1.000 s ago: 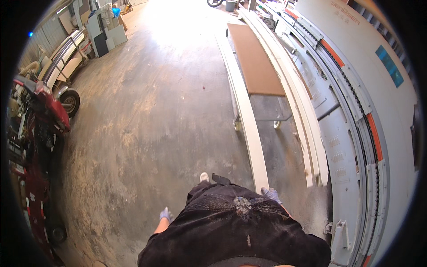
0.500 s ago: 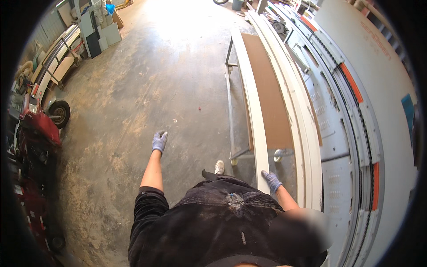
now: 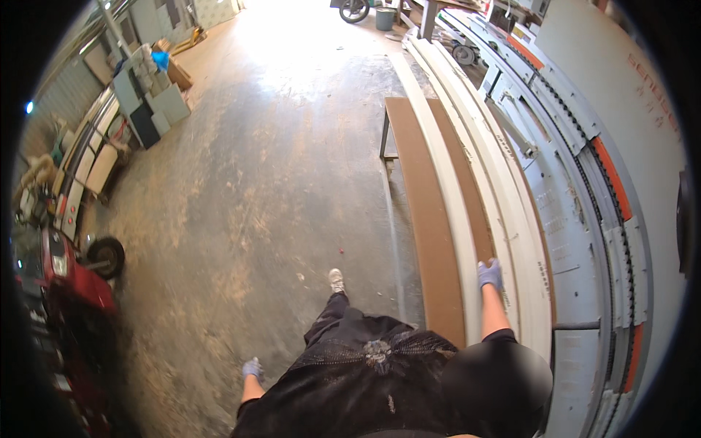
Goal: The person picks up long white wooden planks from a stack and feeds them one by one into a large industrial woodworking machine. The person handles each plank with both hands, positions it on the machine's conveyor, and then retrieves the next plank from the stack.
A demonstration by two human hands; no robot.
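Observation:
My right hand, in a pale purple-grey glove, is over the brown board in the gap between a long white strip and a stack of white strips. Its fingers look loosely bent and apart, with nothing seen in them; contact with the board or stack cannot be told. My left hand, gloved alike, hangs low over the concrete floor at my left side. Its fingers are loosely bent and hold nothing visible. The single white strip runs lengthwise along the board, away from me.
A long grey machine with a chain and orange blocks lines the right side. A red vehicle stands at the left, with a cart of long pieces beyond it. Panels lean farther back. A grey bucket stands far ahead.
The right hand has left the single white strip and moved rightward and forward. That strip now lies farther right on the board. My left hand has dropped back as I stepped forward.

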